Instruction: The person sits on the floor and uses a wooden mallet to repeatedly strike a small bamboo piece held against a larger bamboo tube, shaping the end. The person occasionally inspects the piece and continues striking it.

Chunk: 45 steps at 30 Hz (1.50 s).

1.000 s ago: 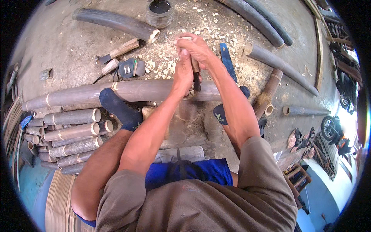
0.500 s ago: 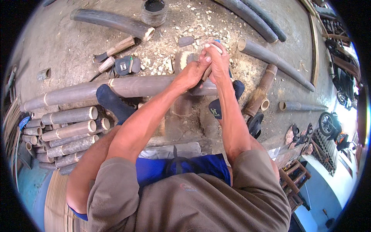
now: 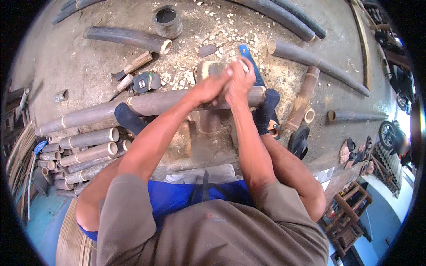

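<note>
My left hand [image 3: 211, 88] and my right hand [image 3: 239, 82] are closed together over a long grey-brown bamboo pole [image 3: 159, 103]. A pale, rounded bit shows at the top of my right hand. What the two hands grip is mostly hidden and smeared by motion. The pole lies crosswise in front of me, with my socked feet against it on both sides. Under it sits a short, thick bamboo piece [image 3: 209, 122]. Just beyond my right hand lies a saw with a blue blade [image 3: 249, 60]; its orange and black handle shows by my right foot.
Pale chips lie around a dark flat stone [image 3: 207, 50]. A hatchet [image 3: 135, 64], a tape measure [image 3: 143, 82] and a pot of dark liquid [image 3: 167, 22] are at the far left. Cut bamboo tubes [image 3: 91, 138] are stacked at left; a bamboo length [image 3: 315, 66] lies at right.
Both hands have shifted slightly left and down, still together. My right foot has swung onto the pole's right end, uncovering the saw handle. The whole view has turned slightly.
</note>
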Available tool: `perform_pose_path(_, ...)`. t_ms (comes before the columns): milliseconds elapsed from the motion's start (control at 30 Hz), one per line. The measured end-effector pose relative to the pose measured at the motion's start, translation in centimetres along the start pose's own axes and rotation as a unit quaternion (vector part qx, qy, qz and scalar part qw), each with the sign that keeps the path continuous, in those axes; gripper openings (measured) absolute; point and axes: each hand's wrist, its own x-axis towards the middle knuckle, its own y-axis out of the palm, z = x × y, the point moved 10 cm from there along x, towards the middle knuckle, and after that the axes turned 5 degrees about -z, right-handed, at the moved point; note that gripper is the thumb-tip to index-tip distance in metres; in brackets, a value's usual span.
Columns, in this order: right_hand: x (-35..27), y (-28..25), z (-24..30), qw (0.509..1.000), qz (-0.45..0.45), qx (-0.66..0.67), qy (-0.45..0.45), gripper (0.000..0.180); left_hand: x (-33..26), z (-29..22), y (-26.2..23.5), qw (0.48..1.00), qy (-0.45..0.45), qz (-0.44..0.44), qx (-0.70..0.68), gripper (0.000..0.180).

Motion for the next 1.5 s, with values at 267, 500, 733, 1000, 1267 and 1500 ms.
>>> perform_pose_path(267, -5.5, 14.9, -0.3, 0.911, 0.239, -0.317, -0.114, 0.043, -5.5, 2.6, -9.0, 0.92, 0.132, -0.326, -0.173, 0.072)
perform_pose_path(500, -11.9, 17.8, -2.6, 0.822, 0.433, -0.363, -0.074, 0.038, -9.1, 11.2, -7.6, 0.832, 0.212, -0.45, -0.246, 0.058)
perform_pose_path(733, -19.7, 16.6, -7.2, 0.61, 0.663, -0.419, -0.109, 0.038, -12.3, 10.0, -3.1, 0.804, 0.101, -0.516, -0.278, 0.063)
perform_pose_path(1000, 3.6, 7.1, -1.9, 0.99, 0.097, -0.036, 0.092, 0.023, 0.8, -2.5, -4.9, 0.995, -0.015, -0.069, -0.075, 0.091)
perform_pose_path(1267, 1.3, 12.2, -9.5, 0.934, 0.255, -0.109, 0.227, 0.026, -1.6, 4.4, -6.8, 0.963, -0.076, -0.227, -0.123, 0.093)
perform_pose_path(1500, -15.9, 18.3, -11.8, 0.68, 0.695, -0.224, 0.063, 0.037, -13.0, 8.5, -4.2, 0.735, -0.095, -0.579, -0.339, 0.08)
